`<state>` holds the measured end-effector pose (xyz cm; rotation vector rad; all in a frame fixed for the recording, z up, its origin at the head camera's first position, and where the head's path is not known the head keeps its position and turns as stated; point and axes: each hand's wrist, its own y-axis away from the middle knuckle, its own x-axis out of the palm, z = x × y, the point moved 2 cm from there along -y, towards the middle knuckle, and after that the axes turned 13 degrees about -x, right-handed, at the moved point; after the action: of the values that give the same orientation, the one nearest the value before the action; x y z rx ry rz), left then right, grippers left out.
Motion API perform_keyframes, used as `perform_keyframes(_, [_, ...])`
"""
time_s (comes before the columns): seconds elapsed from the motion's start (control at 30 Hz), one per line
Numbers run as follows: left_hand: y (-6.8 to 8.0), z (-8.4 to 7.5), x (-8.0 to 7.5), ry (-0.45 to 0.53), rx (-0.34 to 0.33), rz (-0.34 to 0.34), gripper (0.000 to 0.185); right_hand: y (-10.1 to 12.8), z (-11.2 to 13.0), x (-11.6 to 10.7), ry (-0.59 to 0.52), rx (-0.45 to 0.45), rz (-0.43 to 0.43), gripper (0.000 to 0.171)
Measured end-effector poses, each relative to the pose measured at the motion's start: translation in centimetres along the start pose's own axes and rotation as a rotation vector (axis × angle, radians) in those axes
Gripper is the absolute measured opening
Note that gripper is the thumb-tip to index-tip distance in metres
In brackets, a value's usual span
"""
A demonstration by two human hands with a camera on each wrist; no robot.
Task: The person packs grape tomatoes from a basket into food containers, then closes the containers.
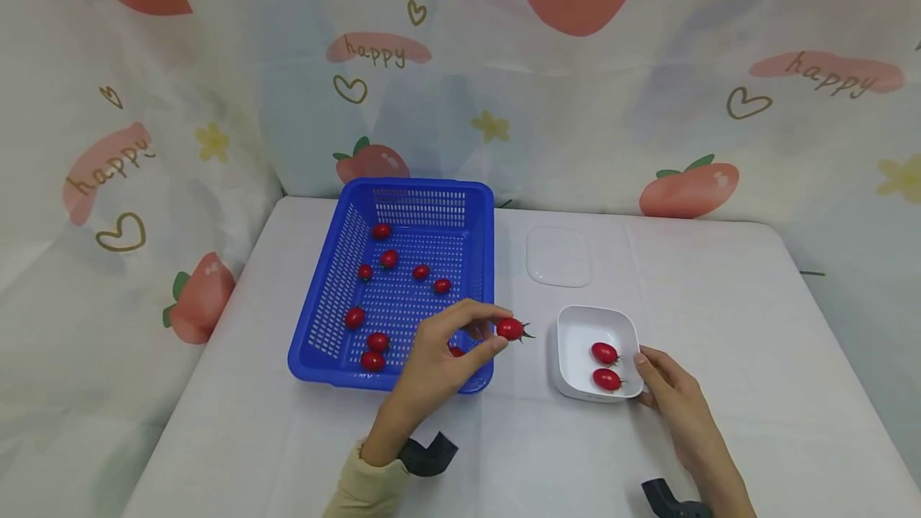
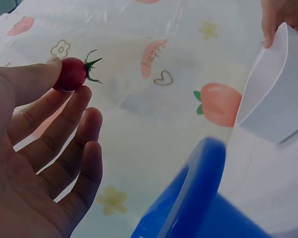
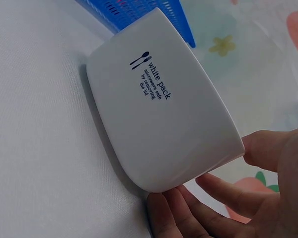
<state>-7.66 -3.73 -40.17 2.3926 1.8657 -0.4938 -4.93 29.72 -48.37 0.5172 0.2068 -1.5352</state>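
Observation:
My left hand (image 1: 442, 354) pinches a cherry tomato (image 1: 511, 329) between thumb and fingertips, over the right edge of the blue basket (image 1: 488, 262). In the left wrist view, the green stem of that cherry tomato (image 2: 72, 74) points away from the palm, and the other fingers are spread loosely. My right hand (image 1: 676, 398) grips the near right corner of a white plastic container (image 1: 579, 334), thumb at the rim and fingers against the outside. Two cherry tomatoes (image 1: 606, 366) lie inside it. Several more cherry tomatoes (image 1: 388, 259) are scattered in the basket; one is partly hidden behind my left hand.
A clear lid (image 1: 558, 257) lies flat on the white-covered table (image 1: 719, 294), behind the container. Behind the table hangs a printed curtain (image 1: 576, 118). Printed lettering (image 3: 156, 79) marks the container's outer wall.

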Motion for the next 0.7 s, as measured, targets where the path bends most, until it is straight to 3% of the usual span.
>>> perform_keyframes(0.37, [-0.2,-0.9,2.9,0.039,0.020,0.077,0.031,-0.1,0.0,0.1,-0.002,0.039,-0.001,0.067])
perform_keyframes(0.7, [-0.5,-1.6,5.2,-0.021,-0.011,0.020,0.032,-0.2,0.0,0.0,0.006,0.051,0.013,0.068])
